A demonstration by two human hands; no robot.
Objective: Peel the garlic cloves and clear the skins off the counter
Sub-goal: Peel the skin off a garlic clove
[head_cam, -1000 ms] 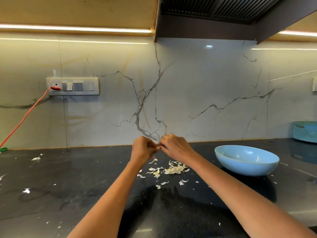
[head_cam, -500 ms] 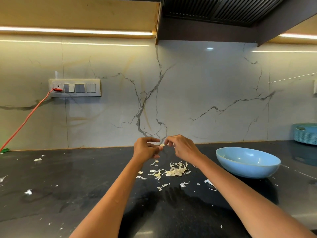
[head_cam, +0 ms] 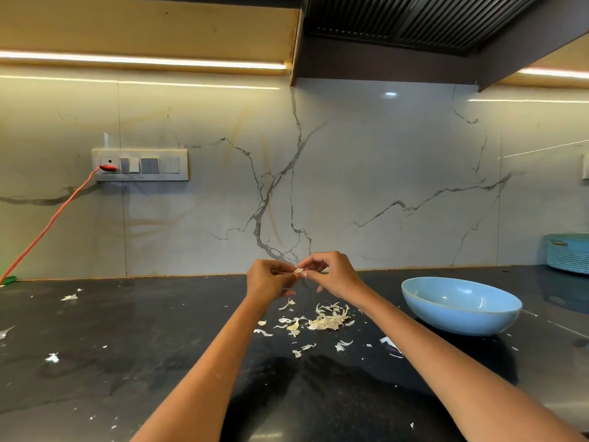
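Pinching one clove [head_cam: 298, 270] between them above the bench [head_cam: 127, 362], left hand [head_cam: 267, 280] and right hand [head_cam: 331, 275] fingers grasp tight. Slick clove could squirt free; loose skins [head_cam: 325, 320] may scatter past the bowl [head_cam: 462, 306].

Two bare forearms come in from the bottom edge, no sleeves, cuffs or gloves showing anywhere along them. Left hand [head_cam: 267, 280] and right hand [head_cam: 334, 274] both bare: no rings, watch, bracelet or bands on wrists or fingers as far as visible. Nails too small to judge. A few tiny pale flecks on the left forearm. Nothing above the forearms in frame.
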